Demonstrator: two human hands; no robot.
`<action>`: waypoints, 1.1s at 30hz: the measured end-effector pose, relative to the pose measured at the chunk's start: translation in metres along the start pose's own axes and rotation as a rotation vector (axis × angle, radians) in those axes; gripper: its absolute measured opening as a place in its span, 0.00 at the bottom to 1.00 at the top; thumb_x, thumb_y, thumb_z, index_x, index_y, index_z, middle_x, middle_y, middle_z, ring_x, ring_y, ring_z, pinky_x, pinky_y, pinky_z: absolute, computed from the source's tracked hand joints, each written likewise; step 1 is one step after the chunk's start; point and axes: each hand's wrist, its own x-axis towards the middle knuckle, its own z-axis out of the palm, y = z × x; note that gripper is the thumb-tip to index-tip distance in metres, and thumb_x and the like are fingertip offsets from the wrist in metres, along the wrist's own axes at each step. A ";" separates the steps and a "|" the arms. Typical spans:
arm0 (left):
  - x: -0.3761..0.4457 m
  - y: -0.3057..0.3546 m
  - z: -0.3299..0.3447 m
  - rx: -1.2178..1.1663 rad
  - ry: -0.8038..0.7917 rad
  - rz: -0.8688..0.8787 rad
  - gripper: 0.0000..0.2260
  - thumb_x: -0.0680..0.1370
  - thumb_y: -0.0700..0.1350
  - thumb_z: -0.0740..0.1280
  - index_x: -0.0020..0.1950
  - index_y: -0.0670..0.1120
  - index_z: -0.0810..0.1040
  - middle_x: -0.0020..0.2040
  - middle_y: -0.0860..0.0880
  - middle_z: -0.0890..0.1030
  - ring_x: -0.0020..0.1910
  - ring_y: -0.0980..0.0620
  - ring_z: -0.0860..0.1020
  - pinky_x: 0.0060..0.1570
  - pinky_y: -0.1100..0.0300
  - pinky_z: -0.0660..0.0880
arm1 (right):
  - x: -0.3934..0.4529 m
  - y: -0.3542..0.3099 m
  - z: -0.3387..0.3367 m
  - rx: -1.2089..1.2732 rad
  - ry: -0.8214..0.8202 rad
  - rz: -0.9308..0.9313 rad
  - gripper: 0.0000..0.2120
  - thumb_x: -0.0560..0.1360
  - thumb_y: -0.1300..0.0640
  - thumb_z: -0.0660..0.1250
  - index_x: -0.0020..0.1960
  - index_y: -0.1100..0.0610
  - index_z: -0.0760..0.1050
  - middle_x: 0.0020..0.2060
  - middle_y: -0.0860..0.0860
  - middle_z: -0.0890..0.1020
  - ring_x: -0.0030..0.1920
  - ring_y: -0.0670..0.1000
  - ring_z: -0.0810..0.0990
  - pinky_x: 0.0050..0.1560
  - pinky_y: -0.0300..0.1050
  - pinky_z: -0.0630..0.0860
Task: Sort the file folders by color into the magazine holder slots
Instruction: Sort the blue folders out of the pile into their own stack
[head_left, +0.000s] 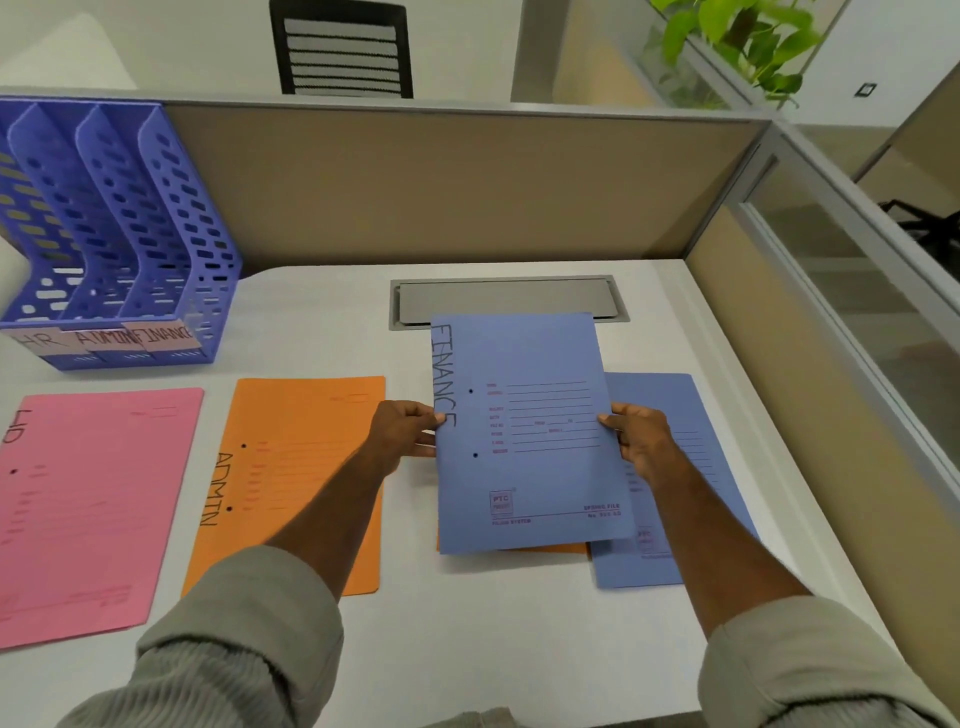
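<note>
Both hands hold 1 blue folder (524, 431) marked "FINANCE" just above the white desk (322, 322), its long edges pinched from either side. The left hand (402, 431) pinches the folder's left edge beside the handwritten word, thumb on top and fingers underneath. The right hand (636, 436) pinches the right edge the same way, thumb on the printed front. Each grip is pressed together on the folder, not spread.

Under the held folder lies a second blue folder (670, 483), flat on the desk and sticking out to the right, and a strip of another orange folder (540, 547) shows below the held one's bottom edge. To the left lies an orange folder (306, 467) marked "ADMIN", and further left a pink folder (88, 509), both flat and apart from each other.

The blue magazine holder (119, 234) stands at the desk's far left corner against the beige partition (441, 182), with 3 slots labelled "HR", "ADMIN" and "FINANCE". A grey cable hatch (504, 296) sits behind the held folder.
</note>
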 end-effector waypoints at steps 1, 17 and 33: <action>0.001 0.001 0.008 0.006 -0.007 -0.001 0.11 0.75 0.38 0.74 0.52 0.32 0.81 0.46 0.37 0.85 0.37 0.44 0.85 0.36 0.52 0.83 | 0.001 0.000 -0.008 0.012 0.007 0.008 0.15 0.75 0.68 0.69 0.61 0.66 0.79 0.55 0.62 0.83 0.49 0.59 0.83 0.53 0.54 0.80; 0.001 -0.004 0.164 0.088 0.032 -0.082 0.13 0.73 0.37 0.76 0.52 0.29 0.80 0.49 0.33 0.84 0.42 0.38 0.84 0.32 0.54 0.82 | 0.028 0.007 -0.151 0.068 0.115 0.125 0.19 0.73 0.68 0.72 0.63 0.67 0.76 0.54 0.61 0.83 0.52 0.60 0.83 0.55 0.55 0.80; -0.012 -0.012 0.224 0.348 0.095 -0.169 0.13 0.72 0.41 0.77 0.45 0.31 0.82 0.42 0.34 0.84 0.37 0.37 0.85 0.40 0.41 0.83 | 0.057 0.027 -0.175 -0.352 0.336 0.067 0.07 0.74 0.63 0.72 0.50 0.66 0.80 0.47 0.59 0.78 0.47 0.55 0.75 0.48 0.47 0.70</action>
